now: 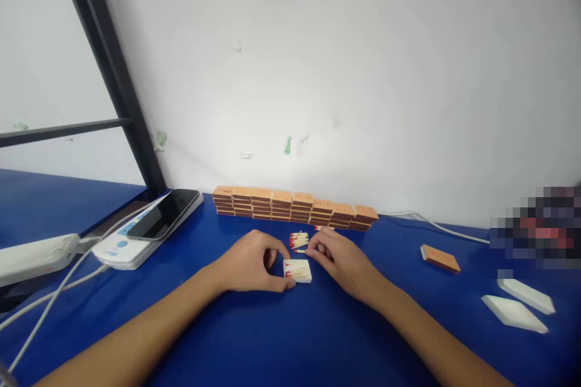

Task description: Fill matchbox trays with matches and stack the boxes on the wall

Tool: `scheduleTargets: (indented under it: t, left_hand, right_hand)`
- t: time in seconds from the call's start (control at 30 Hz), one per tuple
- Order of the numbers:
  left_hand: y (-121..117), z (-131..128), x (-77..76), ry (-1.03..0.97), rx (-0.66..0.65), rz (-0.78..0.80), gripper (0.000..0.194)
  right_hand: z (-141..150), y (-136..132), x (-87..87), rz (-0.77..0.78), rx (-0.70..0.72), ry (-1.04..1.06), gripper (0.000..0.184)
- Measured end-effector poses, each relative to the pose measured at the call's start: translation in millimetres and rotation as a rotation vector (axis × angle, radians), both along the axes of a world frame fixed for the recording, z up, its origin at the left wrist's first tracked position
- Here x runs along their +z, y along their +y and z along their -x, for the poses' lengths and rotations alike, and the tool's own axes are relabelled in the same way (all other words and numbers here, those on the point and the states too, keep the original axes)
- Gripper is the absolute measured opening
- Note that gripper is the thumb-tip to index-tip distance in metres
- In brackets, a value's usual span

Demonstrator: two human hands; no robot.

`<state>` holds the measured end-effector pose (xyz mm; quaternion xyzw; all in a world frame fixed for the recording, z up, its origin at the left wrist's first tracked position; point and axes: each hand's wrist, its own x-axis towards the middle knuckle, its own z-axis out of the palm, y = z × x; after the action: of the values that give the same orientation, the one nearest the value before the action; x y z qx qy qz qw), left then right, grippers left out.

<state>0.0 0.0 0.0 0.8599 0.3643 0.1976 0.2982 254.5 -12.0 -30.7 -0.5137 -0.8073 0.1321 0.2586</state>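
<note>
A small white matchbox tray (298, 270) with red-tipped matches in it lies on the blue table (290, 338). My left hand (252, 263) is curled around the tray's left end and holds it. My right hand (338, 257) rests just right of the tray, its fingers pinched at a loose match beside the small pile of loose matches (299, 240). The pile lies just behind the tray, between my two hands.
Rows of stacked orange matchboxes (295, 207) line the wall. A single orange matchbox (440, 258) and two white trays (515, 313) lie at the right. A phone on a white device (149, 227), a power strip (36, 257) and cables sit at the left.
</note>
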Motion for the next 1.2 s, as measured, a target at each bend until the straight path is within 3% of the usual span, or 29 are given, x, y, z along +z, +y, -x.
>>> scheduleTargets:
  t: [0.27, 0.37, 0.47, 0.6, 0.83, 1.2]
  left_hand:
    - [1, -1, -0.4, -0.001, 0.002, -0.045, 0.037]
    - [1, -1, -0.7, -0.004, 0.006, -0.047, 0.038]
    - [2, -2, -0.2, -0.008, -0.011, -0.049, 0.037]
    - [1, -1, 2.1, -0.003, -0.03, -0.053, 0.035]
    - [1, -1, 2.7, -0.001, -0.051, -0.071, 0.033]
    - [2, -1, 2.5, 0.017, -0.051, -0.089, 0.035]
  right_hand:
    - [4, -15, 17.5, -0.052, -0.029, 0.025, 0.014]
    - [12, -25, 20.0, -0.035, 0.038, 0.044, 0.014]
    - [15, -28, 18.6, 0.009, 0.132, 0.042, 0.014]
    - [6, -18, 13.4, -0.045, 0.062, 0.099, 0.022]
    - [-5, -5, -0.7, -0.066, 0.041, -0.013, 0.016]
    - [-3, -5, -1.2, -0.047, 0.034, 0.018, 0.01]
